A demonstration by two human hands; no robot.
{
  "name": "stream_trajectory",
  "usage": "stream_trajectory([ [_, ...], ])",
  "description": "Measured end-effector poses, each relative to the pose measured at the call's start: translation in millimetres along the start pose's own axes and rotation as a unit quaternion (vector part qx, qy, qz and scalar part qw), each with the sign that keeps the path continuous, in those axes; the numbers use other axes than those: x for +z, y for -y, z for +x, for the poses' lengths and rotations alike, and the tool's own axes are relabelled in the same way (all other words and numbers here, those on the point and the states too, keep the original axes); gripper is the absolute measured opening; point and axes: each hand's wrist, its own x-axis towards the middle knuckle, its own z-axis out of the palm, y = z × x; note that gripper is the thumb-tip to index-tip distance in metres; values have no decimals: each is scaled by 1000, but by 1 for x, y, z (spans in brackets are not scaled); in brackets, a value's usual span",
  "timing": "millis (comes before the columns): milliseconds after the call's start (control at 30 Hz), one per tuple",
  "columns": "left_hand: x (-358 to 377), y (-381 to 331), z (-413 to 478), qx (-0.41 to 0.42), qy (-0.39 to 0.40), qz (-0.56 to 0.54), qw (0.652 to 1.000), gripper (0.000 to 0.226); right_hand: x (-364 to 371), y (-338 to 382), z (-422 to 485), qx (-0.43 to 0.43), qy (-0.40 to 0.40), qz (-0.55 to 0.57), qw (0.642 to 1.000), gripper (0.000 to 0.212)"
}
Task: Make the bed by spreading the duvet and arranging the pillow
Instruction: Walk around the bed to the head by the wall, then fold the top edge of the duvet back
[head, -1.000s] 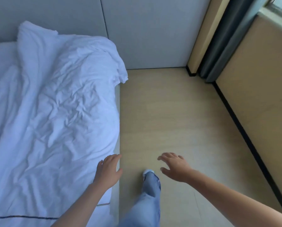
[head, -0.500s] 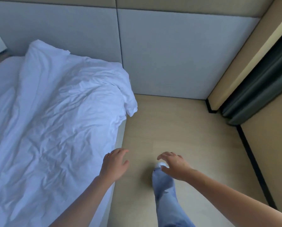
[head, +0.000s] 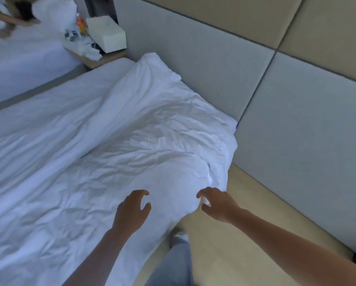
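A crumpled white duvet covers the bed, bunched toward the grey padded headboard wall and hanging over the bed's near right corner. My left hand hovers just above the duvet near that corner, fingers spread and curled, holding nothing. My right hand reaches at the duvet's hanging edge, fingers apart, fingertips close to or touching the cloth. No separate pillow is visible; a lump lies under the duvet near the headboard.
A bedside table with a white box and clutter stands at the back left. Beyond it a second bed has another person on it. The padded wall runs along the right; wooden floor and my leg lie below.
My view has swung left toward the bed head. Both hands moved from beside the mattress edge to over the duvet's corner, still empty.
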Motion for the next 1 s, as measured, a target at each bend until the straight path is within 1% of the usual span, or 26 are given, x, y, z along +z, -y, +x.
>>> stream_trajectory([
  [100,1,10,59,-78,5,-23,997,35,-35,-6,85,-41,16,-10,999,33],
  [167,0,16,102,-122,22,-44,991,33,-56,-6,135,-47,23,-8,999,31],
  [267,-6,15,172,-182,20,-123,975,30,-92,-3,204,-54,50,-15,997,31],
  [333,-17,11,222,-226,-12,-199,954,26,-120,0,253,-53,47,-3,997,32],
  [400,-35,5,269,-275,-42,-309,909,24,-143,5,299,-46,45,22,998,31],
  [467,-52,-1,306,-318,-54,-423,847,20,-158,7,344,-41,53,39,997,30],
  [533,-62,2,339,-355,-71,-512,779,12,-170,9,393,-36,65,53,996,31],
  [600,-68,13,371,-374,-91,-565,729,10,-179,12,448,-36,62,76,995,33],
  [733,-66,52,436,-418,-111,-611,663,13,-186,17,568,23,45,181,982,37],
  [800,-60,75,471,-440,-126,-650,607,17,-184,18,623,68,47,262,961,33],
  [867,-48,99,508,-454,-152,-697,533,23,-183,17,671,124,45,363,922,42],
  [900,-42,108,527,-457,-162,-716,502,34,-183,15,694,142,41,399,905,44],
  [933,-36,115,545,-454,-176,-732,477,46,-182,13,716,151,37,425,892,44],
  [1000,-26,126,579,-443,-204,-753,442,64,-182,10,759,159,27,473,866,46],
])
